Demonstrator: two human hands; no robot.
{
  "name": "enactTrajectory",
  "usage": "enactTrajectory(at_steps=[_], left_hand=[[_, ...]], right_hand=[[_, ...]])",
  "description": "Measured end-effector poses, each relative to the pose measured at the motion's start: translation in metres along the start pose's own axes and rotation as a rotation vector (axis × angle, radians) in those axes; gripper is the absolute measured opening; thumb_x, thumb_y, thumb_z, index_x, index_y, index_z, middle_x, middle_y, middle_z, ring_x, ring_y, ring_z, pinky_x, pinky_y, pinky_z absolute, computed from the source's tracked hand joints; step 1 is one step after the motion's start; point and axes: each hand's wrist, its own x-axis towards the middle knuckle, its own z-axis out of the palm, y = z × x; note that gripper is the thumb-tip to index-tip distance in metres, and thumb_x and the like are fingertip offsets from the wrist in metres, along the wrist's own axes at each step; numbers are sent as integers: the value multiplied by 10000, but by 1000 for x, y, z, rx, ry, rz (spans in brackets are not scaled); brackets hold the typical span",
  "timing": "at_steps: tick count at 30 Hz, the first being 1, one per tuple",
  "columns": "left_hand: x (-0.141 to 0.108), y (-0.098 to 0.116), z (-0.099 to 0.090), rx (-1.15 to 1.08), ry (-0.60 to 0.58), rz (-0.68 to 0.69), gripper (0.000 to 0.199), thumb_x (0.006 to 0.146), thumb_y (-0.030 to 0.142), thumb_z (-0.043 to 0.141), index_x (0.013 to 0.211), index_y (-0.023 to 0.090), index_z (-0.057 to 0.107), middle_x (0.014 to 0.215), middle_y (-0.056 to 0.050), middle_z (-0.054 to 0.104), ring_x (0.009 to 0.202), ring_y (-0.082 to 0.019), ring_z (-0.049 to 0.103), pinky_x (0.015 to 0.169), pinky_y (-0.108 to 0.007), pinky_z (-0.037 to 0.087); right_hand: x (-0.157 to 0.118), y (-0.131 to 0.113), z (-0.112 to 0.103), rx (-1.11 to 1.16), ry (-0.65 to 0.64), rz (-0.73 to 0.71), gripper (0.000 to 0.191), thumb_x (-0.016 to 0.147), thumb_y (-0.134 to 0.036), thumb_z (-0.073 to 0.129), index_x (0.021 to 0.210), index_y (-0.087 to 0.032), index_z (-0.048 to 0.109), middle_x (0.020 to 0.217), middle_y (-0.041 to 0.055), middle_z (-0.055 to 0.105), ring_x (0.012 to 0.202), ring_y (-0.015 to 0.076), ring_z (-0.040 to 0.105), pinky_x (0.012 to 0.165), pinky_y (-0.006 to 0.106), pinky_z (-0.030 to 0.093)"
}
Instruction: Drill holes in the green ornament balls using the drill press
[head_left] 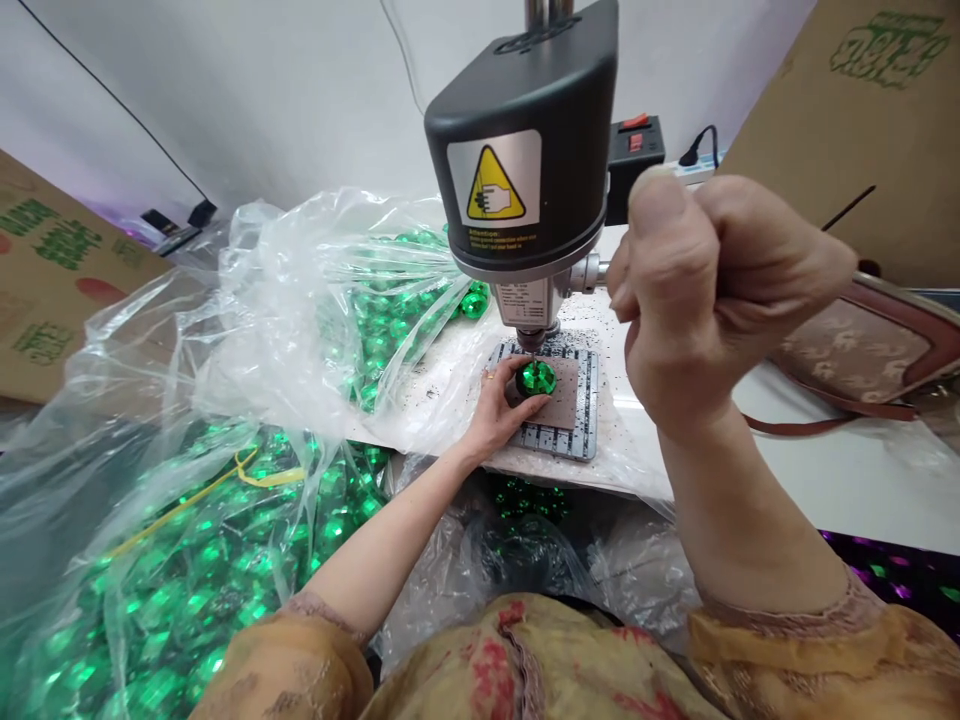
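A black bench drill press (525, 130) with a yellow hand-warning label stands in front of me. Under its drill bit sits a shiny green faceted ball (538, 378). My left hand (501, 405) is closed around the ball's left side, thumb in front and fingers behind, against a brown board (564, 405) on the slotted metal base plate (585, 440). The bit meets the ball's top; how deep it goes I cannot see. My right hand (697, 290) is a fist at the end of the press's side lever (600, 273), whose grip the fingers hide.
Clear plastic bags of green balls (165, 590) fill the left, and another bag (405, 310) lies behind the press. Dark shavings dot the white table (442, 400). Cardboard boxes (870, 120) flank both sides. A patterned bag (862, 330) with a brown strap lies to the right.
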Motion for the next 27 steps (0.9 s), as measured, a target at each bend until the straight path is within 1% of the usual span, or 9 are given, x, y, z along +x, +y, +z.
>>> enactTrajectory(at_steps=[3, 6, 10, 12, 14, 17, 20, 24, 27], left_hand=[[0, 1, 0, 22, 4, 3, 559, 809, 440, 767, 1289, 250, 553, 1331, -94, 607, 1263, -293, 553, 1098, -476, 417], [0, 4, 0, 38, 0, 3, 537, 816, 441, 760, 1276, 250, 560, 1317, -95, 618, 1252, -292, 559, 1087, -479, 418], [-1, 8, 0, 65, 4, 11, 526, 824, 431, 753, 1277, 242, 563, 1301, -100, 631, 1243, -295, 563, 1077, -481, 414], [-1, 9, 0, 78, 10, 8, 520, 824, 426, 753, 1274, 242, 567, 1291, -98, 637, 1233, -295, 567, 1070, -480, 413], [-1, 9, 0, 75, 14, 9, 518, 822, 421, 755, 1271, 244, 568, 1291, -95, 637, 1231, -293, 567, 1069, -477, 411], [0, 7, 2, 51, 29, 18, 522, 815, 416, 760, 1270, 248, 566, 1301, -92, 629, 1244, -293, 558, 1075, -477, 403], [0, 4, 3, 17, 32, 26, 532, 809, 410, 767, 1275, 250, 564, 1307, -93, 623, 1253, -294, 556, 1086, -477, 394], [0, 2, 3, 5, 28, 23, 526, 809, 412, 768, 1270, 254, 570, 1317, -95, 616, 1269, -299, 546, 1104, -488, 379], [0, 2, 3, 0, 15, 20, 511, 819, 408, 761, 1267, 257, 567, 1330, -93, 606, 1277, -295, 544, 1121, -498, 368]], right_hand=[[-9, 4, -3, -43, 20, -82, 483, 912, -274, 582, 500, -179, 347, 444, -65, 376, 404, 38, 371, 428, 284, 245], [-17, 7, -6, -135, 27, -154, 523, 911, -295, 575, 462, -179, 334, 411, -65, 352, 372, 42, 348, 404, 293, 237], [-22, 9, -9, -167, 11, -177, 531, 916, -293, 560, 438, -179, 358, 405, -62, 372, 380, 41, 370, 417, 291, 271], [-24, 11, -10, -161, 12, -191, 521, 912, -275, 564, 442, -177, 361, 416, -64, 384, 392, 37, 390, 414, 284, 282], [-26, 14, -10, -151, 26, -235, 495, 908, -235, 560, 459, -180, 358, 430, -65, 374, 404, 37, 399, 409, 277, 291], [-29, 20, -11, -95, 25, -310, 474, 886, -156, 554, 502, -183, 277, 454, -69, 307, 404, 38, 354, 399, 261, 296], [-32, 24, -12, -54, -2, -335, 468, 860, -111, 549, 537, -185, 219, 474, -72, 281, 408, 35, 336, 400, 242, 324], [-34, 27, -12, -24, 7, -358, 450, 843, -92, 542, 543, -192, 222, 493, -68, 278, 416, 40, 352, 408, 239, 355], [-33, 29, -11, 24, -17, -393, 442, 824, -70, 534, 543, -193, 216, 493, -67, 280, 407, 38, 338, 394, 236, 322]])
